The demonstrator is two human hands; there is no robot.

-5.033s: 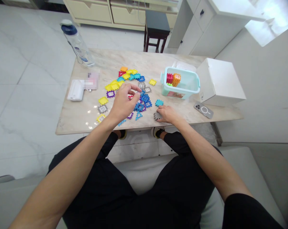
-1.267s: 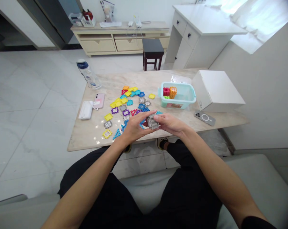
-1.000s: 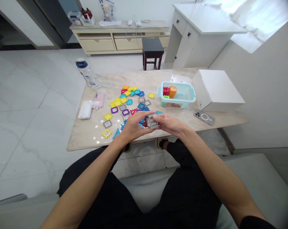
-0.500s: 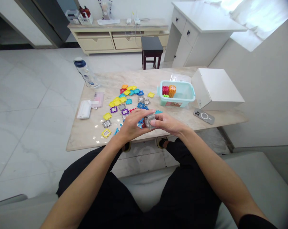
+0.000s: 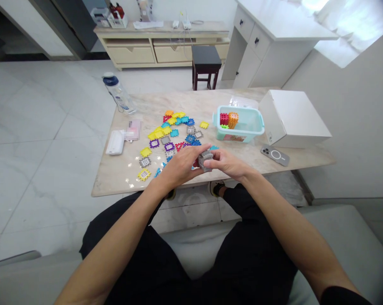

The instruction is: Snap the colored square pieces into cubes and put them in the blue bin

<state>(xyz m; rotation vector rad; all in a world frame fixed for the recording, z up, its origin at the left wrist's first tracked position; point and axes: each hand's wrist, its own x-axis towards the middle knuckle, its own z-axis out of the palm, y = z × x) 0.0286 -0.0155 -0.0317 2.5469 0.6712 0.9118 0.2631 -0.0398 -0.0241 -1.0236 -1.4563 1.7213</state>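
My left hand (image 5: 180, 164) and my right hand (image 5: 230, 163) meet above the near edge of the marble table (image 5: 121, 180), both closed on a small grey block cube (image 5: 205, 159) made of joined toothed tiles. Behind the hands lies a scatter of flat toothed tiles (image 5: 169, 133) in yellow, blue, purple, grey, red and orange. A mint plastic tub (image 5: 240, 131) to the right holds a red cube and an orange cube (image 5: 232, 119).
A white box (image 5: 293, 118) stands right of the tub, with a grey phone (image 5: 275, 154) in front of it. On the left lie a white power bank (image 5: 115, 142) and a water bottle (image 5: 118, 94). A dark stool (image 5: 206, 63) stands beyond the table.
Five seconds ago the hands were apart, picking at tiles on the table. Since then they have come together on the grey cube and keep turning it slightly; the camera has shifted a little.
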